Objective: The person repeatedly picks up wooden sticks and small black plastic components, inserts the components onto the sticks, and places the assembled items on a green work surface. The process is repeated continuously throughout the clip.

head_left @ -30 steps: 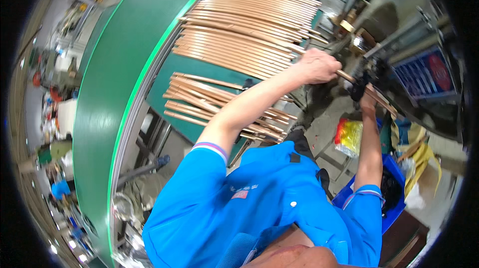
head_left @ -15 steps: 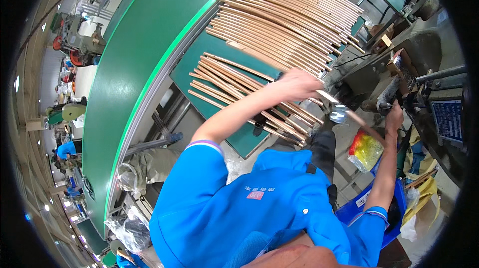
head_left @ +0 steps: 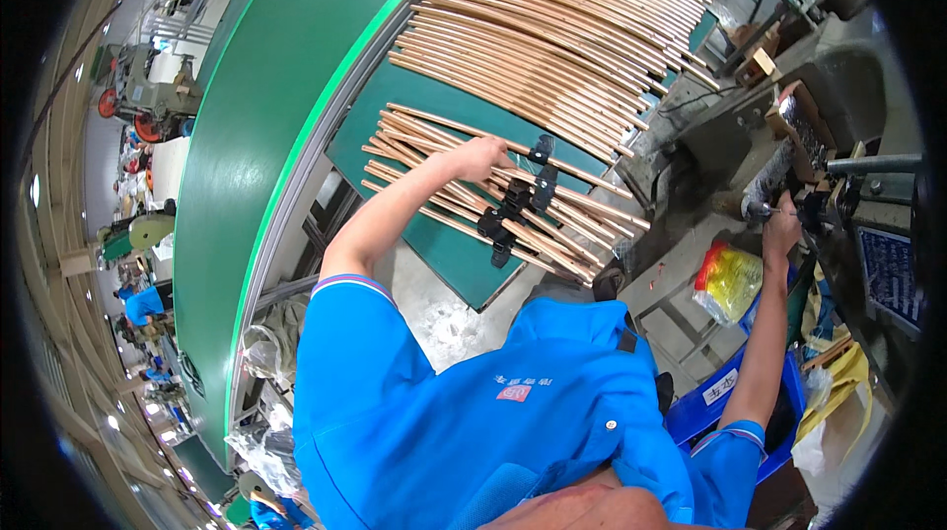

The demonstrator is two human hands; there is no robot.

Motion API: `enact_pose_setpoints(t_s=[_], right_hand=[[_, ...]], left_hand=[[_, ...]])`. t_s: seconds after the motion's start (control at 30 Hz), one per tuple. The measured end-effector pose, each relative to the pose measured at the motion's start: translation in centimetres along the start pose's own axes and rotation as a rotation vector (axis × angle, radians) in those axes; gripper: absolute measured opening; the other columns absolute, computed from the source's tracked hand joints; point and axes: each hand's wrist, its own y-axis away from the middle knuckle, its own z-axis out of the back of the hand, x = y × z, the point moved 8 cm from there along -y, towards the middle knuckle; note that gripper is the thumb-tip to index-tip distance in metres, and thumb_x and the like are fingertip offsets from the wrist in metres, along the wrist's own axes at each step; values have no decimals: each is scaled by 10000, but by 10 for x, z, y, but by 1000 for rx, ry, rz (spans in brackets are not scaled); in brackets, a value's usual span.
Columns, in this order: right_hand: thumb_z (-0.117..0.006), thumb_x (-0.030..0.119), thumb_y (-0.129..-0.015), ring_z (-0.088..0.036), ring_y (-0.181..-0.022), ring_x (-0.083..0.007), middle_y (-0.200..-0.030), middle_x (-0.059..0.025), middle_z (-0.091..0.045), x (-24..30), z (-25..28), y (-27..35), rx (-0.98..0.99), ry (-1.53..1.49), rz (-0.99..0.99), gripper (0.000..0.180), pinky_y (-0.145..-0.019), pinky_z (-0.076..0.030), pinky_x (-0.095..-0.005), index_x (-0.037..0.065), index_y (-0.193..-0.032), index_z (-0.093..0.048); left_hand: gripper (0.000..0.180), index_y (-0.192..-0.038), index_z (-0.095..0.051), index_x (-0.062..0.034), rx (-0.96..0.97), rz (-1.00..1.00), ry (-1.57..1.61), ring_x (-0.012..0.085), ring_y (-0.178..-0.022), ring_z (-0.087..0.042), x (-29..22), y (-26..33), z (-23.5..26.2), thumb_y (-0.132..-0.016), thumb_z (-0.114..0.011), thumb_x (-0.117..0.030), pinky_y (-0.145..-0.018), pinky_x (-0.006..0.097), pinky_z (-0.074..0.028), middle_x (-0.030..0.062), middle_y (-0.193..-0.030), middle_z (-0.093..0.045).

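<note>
Moved since earlier: left hand [head_left: 480,157] has swung away from the machine and back over the loose copper tubes [head_left: 464,189] on the green table [head_left: 449,254]; right hand [head_left: 781,230] stays up at the machine [head_left: 838,199].
Left hand: fingers curled down onto the tube pile, resting on top; whether one tube is pinched, cannot tell.
Right hand: closed against the machine's front fitting; what it grips is hidden.
Tube axis: long, running from the upper left toward the lower right, ends pointing at the machine.
Nearer hand: left, touching the pile; right well apart.
Neat tube row [head_left: 562,32]: lies further back, side by side.
Blue bin [head_left: 715,402]: under the right arm, contents unclear.
Yellow bag [head_left: 728,280]: just beside the right forearm.
</note>
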Motion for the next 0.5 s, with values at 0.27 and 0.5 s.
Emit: enact_pose_setpoints(t_s=[0.27, 0.5], right_hand=[[-479, 178, -942, -597, -747, -311, -813, -172, -632, 9, 4, 0, 253, 1, -153, 263, -677, -458, -398, -1, -1102, -587], [-516, 254, -946, -605, -896, -351, -990, -202, -634, -4, -13, 15, 343, -79, -314, 318, -765, -469, -411, 38, -1172, -579]], left_hand=[[338, -951, -623, 78, -1016, 1255, 1361, 214, -548, -612, 140, -11, -10, -810, -756, -199, -417, 347, -535, 151, -830, -649], [259, -650, -639, 47, -1407, 1474, 1457, 180, -454, -573, 177, -11, -33, -706, -836, -112, -382, 323, -532, 127, -614, -632]])
